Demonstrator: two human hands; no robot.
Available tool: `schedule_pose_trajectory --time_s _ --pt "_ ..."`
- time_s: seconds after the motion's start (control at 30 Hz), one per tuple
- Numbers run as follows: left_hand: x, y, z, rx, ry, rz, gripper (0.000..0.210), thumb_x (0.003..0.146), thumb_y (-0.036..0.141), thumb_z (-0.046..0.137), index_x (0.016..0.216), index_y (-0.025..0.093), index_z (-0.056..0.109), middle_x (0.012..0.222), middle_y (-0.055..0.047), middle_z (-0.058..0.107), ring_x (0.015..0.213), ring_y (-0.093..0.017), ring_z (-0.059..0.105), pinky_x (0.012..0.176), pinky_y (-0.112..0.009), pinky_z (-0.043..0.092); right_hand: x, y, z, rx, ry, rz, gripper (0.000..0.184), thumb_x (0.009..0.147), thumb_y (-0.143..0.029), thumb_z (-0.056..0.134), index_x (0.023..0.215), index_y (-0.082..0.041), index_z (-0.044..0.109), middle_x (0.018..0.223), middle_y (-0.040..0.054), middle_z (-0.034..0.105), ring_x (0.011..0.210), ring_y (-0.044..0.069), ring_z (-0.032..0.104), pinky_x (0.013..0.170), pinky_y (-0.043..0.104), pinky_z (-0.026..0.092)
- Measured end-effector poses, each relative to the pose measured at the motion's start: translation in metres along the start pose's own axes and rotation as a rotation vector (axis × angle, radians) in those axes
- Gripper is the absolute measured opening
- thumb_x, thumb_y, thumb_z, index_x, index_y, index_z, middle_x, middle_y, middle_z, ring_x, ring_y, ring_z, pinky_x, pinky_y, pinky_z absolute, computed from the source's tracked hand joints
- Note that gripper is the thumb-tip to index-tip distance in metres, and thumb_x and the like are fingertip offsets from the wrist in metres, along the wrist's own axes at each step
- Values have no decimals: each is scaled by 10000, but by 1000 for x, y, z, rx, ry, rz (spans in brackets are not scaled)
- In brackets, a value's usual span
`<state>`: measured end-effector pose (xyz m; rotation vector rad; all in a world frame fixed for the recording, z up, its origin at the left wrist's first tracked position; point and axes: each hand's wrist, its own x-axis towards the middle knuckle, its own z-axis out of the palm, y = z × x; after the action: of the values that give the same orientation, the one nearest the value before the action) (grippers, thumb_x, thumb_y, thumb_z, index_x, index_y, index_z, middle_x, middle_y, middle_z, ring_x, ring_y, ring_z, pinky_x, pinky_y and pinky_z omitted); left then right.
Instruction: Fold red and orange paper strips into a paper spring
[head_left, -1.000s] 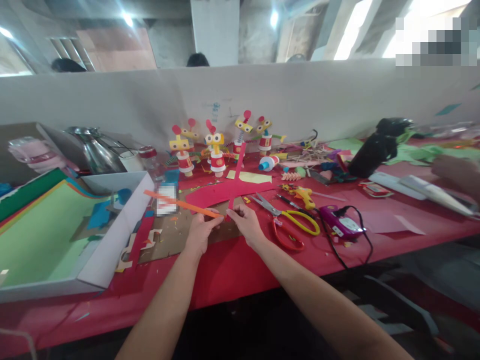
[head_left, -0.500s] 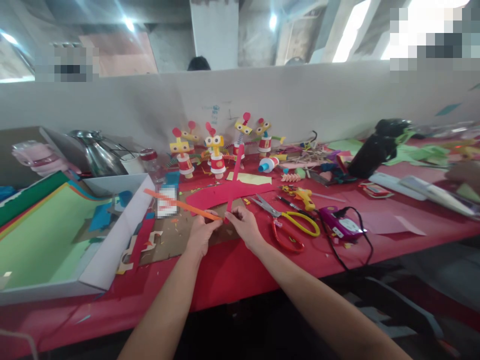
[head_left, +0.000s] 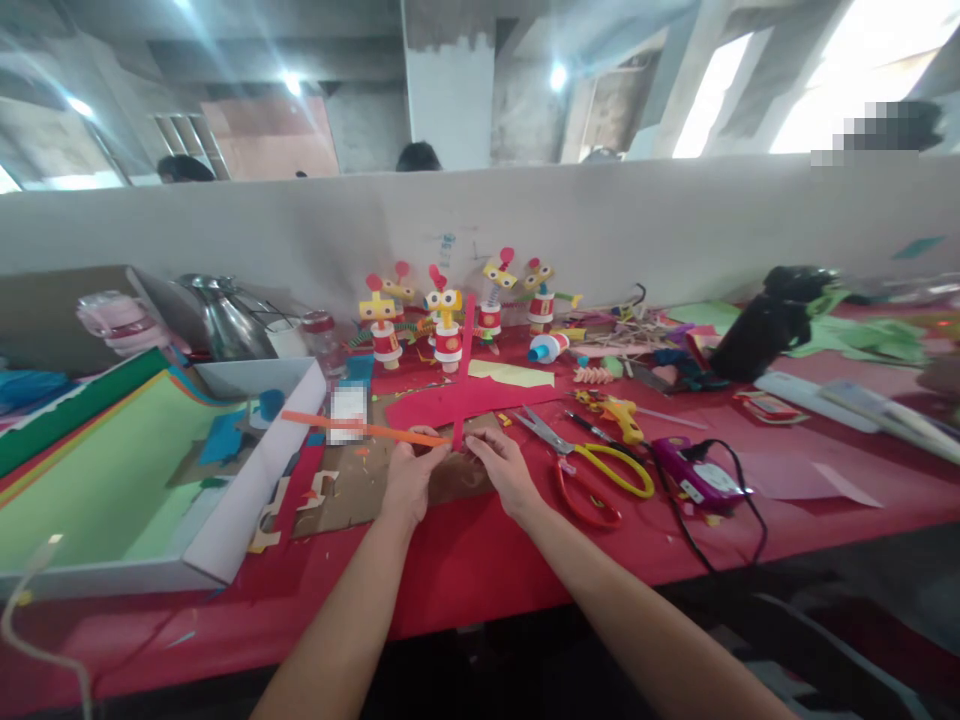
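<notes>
Now, orange strip [head_left: 397, 433] flatter, red strip [head_left: 466, 350] steeper

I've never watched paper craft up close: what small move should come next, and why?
Probably fold the red strip across the orange strip: their ends meet at an angle by the left hand's fingertips, the right hand is close, and both strips' long parts look unfolded.

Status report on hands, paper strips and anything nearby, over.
Left hand pinching orange strip. Right hand at red strip's near end, grip unclear. Scissors lying right of right hand, apart from both strips.
</notes>
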<state>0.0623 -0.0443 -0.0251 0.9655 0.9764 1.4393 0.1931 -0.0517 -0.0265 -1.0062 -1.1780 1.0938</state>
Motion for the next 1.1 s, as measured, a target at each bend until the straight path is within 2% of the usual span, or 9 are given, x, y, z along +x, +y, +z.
schedule_pose_trajectory --time_s 0.2,0.37,0.67,0.83,0.9,1.1 --pt "3 1 -2 -107 -6 89 307 574 202 728 793 180 514 690 36 577 645 -90 536 654 -213 395 3 -10 6 38 -105 5 146 698 -326 649 742 -186 655 662 -2 615 625 135 531 593 249 391" --pt "3 1 -2 -99 10 100 296 586 226 731 780 181 512 669 38 559 636 -99 537 642 -218 403 8 -8 15 93 -65 36 134 652 -308 679 689 -184 644 623 -7 602 588 130 518 576 253 385" --pt "-1 -2 -4 -74 -72 50 292 587 230 731 785 175 525 661 40 548 610 -88 507 622 -213 391 3 3 11 85 -35 17 141 659 -317 678 682 -183 637 614 -15 595 573 120 502 563 245 370" --pt "0 1 -3 -129 -67 33 311 571 198 734 800 175 525 646 50 537 571 -72 481 580 -200 362 1 -1 11 231 -12 57 188 684 -347 639 805 -203 658 690 1 630 627 136 551 611 257 415" --pt "-1 2 -2 -128 -59 22 315 566 192 737 810 174 537 638 51 535 559 -68 471 566 -196 350 1 -2 11 256 8 67 186 693 -357 624 788 -200 656 691 10 630 635 143 556 611 260 421" --pt "-2 3 0 -104 -47 -7 336 537 223 759 798 176 553 651 43 562 573 -76 492 592 -208 366 0 -1 9 135 -43 12 168 669 -339 662 745 -189 656 662 -1 614 613 128 529 601 248 402"
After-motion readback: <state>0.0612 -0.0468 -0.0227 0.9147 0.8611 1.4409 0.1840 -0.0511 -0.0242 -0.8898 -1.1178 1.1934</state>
